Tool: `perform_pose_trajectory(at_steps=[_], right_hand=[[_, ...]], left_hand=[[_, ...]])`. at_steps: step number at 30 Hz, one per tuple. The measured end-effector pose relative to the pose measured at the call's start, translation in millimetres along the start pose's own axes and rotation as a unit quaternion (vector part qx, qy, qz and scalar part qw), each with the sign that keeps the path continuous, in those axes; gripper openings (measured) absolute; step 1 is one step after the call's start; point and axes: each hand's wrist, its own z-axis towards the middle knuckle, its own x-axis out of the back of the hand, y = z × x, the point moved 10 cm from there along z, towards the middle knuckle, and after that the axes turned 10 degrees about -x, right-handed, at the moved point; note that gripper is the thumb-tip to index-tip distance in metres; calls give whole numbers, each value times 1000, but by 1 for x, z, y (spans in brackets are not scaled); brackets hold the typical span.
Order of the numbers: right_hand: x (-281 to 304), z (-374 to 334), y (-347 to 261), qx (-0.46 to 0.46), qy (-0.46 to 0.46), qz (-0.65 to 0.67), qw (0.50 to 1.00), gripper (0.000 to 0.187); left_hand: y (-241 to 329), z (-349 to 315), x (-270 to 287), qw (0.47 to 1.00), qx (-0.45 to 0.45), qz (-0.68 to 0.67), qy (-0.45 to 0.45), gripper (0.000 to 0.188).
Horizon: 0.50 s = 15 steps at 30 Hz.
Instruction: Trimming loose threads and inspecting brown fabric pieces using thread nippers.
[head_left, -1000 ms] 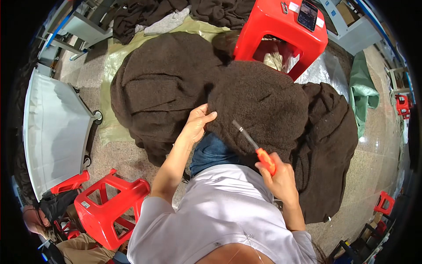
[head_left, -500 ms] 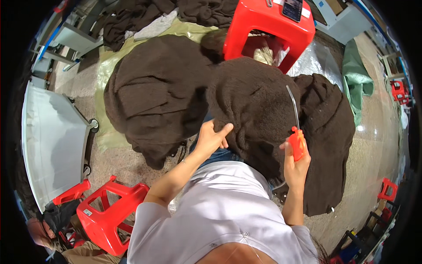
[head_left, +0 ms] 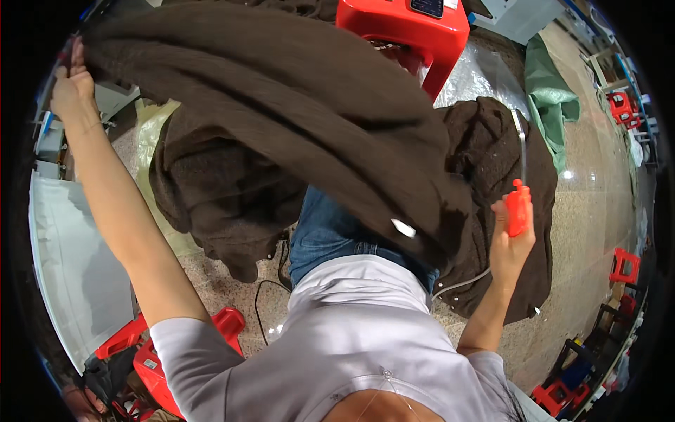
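Note:
A long dark brown fleecy cloth (head_left: 295, 91) stretches across my lap from the upper left, a small white tag (head_left: 403, 227) on its lower part. My left hand (head_left: 74, 88), arm reaching far out, grips the cloth's far end; its fingertips are partly lost at the dark rim. In my right hand (head_left: 512, 250) is a red air blow gun (head_left: 518, 211) with a long thin metal nozzle pointing away from me. A pale hose (head_left: 460, 283) runs from near that wrist toward my hip. The nozzle lies over a brown cloth pile (head_left: 481, 141) on the right.
Another brown cloth heap (head_left: 218, 190) lies to the left on yellowish sheeting (head_left: 151, 133). A red stool (head_left: 401, 21) bearing a phone (head_left: 427, 7) stands ahead. A white cart (head_left: 77, 260) and a red stool (head_left: 158, 369) flank my left. Green sheeting (head_left: 552, 98) lies at right.
My left hand has moved from my lap to the far upper left, drawing the brown cloth out with it. My right hand has shifted right with the air blow gun.

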Motion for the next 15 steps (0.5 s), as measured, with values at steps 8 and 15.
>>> perform_pose_trajectory(at_steps=[8,15], right_hand=[[-57,-28,25,64,-88,-92,990,61],[-110,-24,33,205,-113,-98,967,75]], left_hand=[[-84,-328,73,715,394,558,-149,21],[-119,-631,-68,712,616,241,-237,45]])
